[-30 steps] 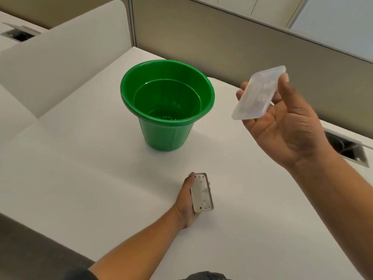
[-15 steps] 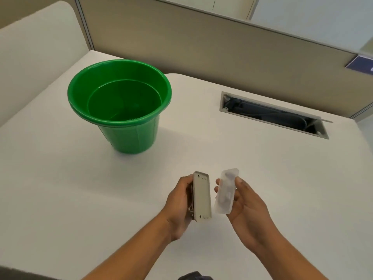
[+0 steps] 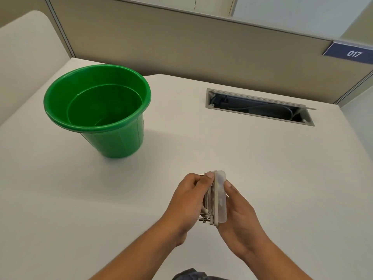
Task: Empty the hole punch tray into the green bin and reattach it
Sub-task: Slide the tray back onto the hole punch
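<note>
the green bin (image 3: 96, 110) stands upright at the far left of the worktop (image 3: 262, 168), well apart from the hands; whether anything lies in its bottom cannot be told from this angle. nearer the person, the left hand (image 3: 185, 201) is closed around the metal hole punch (image 3: 207, 201), gripping it from the left with its base turned to the right, thumb tip near the top end. touching that base is the translucent tray (image 3: 220, 197), which the right hand (image 3: 240, 219) pinches along its right face, fingers folded behind it and a fingertip high on the edge.

the step in hand looks like the reattachment. to do it well, the tray's long edges should sit square with the base before any pressing, and pressure should run evenly along its length so both ends seat together; whether it has clicked home yet cannot be told. the left hand should brace hard against the push.

for room: the worktop around the hands is bare, and its near edge is out of view below the forearms. to the far right an open cable slot (image 3: 260, 107) cuts the surface, well away, so there is free space to set the punch down.
</note>
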The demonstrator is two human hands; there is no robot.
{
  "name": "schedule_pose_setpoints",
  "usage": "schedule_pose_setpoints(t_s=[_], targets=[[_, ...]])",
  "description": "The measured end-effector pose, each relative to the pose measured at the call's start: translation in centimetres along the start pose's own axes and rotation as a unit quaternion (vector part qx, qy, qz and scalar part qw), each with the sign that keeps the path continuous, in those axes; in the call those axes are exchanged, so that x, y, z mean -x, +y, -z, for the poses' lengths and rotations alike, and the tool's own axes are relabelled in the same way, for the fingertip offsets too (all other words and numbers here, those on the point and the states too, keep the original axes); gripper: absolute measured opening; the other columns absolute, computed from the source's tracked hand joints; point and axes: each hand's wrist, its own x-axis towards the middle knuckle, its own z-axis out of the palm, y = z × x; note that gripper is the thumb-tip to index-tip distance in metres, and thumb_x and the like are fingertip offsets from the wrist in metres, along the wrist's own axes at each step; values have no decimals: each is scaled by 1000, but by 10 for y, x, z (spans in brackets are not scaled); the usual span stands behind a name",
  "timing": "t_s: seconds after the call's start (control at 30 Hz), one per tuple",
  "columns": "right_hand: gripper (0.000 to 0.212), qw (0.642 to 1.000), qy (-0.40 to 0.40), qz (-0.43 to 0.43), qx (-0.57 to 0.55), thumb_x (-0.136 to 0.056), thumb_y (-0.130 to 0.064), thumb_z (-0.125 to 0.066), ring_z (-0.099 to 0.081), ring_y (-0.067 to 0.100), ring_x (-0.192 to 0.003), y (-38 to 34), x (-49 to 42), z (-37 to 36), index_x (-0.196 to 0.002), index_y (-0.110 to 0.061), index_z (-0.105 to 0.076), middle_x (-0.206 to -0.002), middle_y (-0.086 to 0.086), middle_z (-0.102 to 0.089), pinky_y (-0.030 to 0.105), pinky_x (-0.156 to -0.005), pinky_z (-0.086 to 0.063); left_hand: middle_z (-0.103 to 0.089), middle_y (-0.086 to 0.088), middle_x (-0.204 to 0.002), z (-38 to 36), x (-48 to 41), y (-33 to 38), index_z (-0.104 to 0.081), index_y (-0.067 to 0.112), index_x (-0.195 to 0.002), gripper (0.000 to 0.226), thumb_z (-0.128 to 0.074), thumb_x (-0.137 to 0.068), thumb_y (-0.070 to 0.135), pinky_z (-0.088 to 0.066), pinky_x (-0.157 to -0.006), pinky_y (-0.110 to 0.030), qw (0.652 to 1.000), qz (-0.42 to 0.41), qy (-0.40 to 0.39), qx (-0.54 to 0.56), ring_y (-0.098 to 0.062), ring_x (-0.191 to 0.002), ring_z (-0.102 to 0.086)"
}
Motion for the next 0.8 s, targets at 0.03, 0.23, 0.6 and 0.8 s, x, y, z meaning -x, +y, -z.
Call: schedule_pose_setpoints(t_s=[0.03, 0.23, 0.6, 0.8], targets=[[45, 1000, -4, 0, -7, -100, -46, -47, -69, 24, -98, 0, 0, -1, -123, -12, -67, -109, 11, -71, 36, -74, -58, -62, 7, -74, 0, 0, 0, -61, 23, -84, 40, -55, -87, 62, -50, -61, -26, 1000, 0, 4, -3, -10, -63, -57], [50, 1000, -14, -8, -17, -98, -47, -52, -70, 21, -96, 4, 2, -1, -128, -9, -62, -111, 11, -72, 33, -71, -57, -69, 2, -71, 1, 0, 3, -58, 9, -88, 61, -68, -74, 67, -55, -53, -23, 999, -10, 23, -33, -12, -49, -65], [43, 996, -4, -26, -84, -96, -43, -50, -68, 18, -77, 10, 2, 2, -118, -14, -73, -110, 12, -76, 29, -58, -50, -73, 8, -72, 7, 1, 2, -65, 21, -80, 34, -88, -65, 40, -58, -56, -24, 987, -74, 46, -138, -6, -63, -71], [43, 992, 26, -40, -116, -94, -41, -48, -73, 23, -89, 8, 4, 0, -113, -13, -76, -117, 18, -75, 33, -67, -54, -77, 2, -83, 8, 3, 4, -71, 22, -90, 22, -85, -74, 25, -63, -68, -31, 989, -81, 3, -124, -13, -75, -75]])
